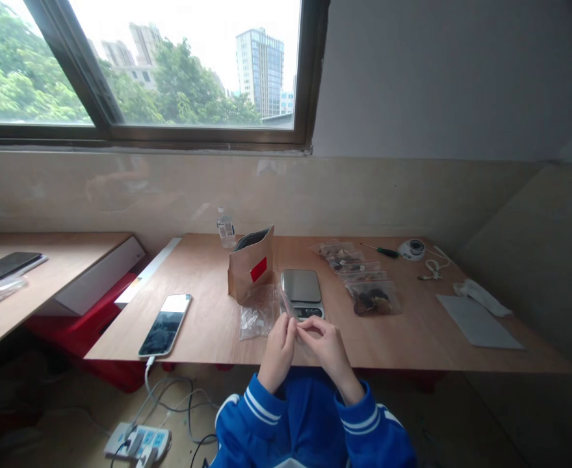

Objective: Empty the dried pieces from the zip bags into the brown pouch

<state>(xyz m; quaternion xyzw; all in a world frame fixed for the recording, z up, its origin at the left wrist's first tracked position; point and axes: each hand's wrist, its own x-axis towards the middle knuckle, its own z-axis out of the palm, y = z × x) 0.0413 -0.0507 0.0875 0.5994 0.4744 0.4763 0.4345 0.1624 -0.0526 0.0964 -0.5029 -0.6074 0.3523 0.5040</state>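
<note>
My left hand and my right hand meet at the table's front edge, fingertips pinched together. Between them is a small clear plastic bag, seen nearly edge-on; its contents, if any, cannot be made out. Just beyond my fingers lies a kitchen scale with a steel plate. Left of it stands an open brown paper bag with a red label. In front of that paper bag lies crumpled clear plastic packaging. To the right, several clear bags of dark and pale dried pieces lie in an overlapping row.
A phone on a charging cable lies at the left; a power strip is on the floor. Behind stands a water bottle. Toward the right are a screwdriver, a white camera, a cable and a white sheet.
</note>
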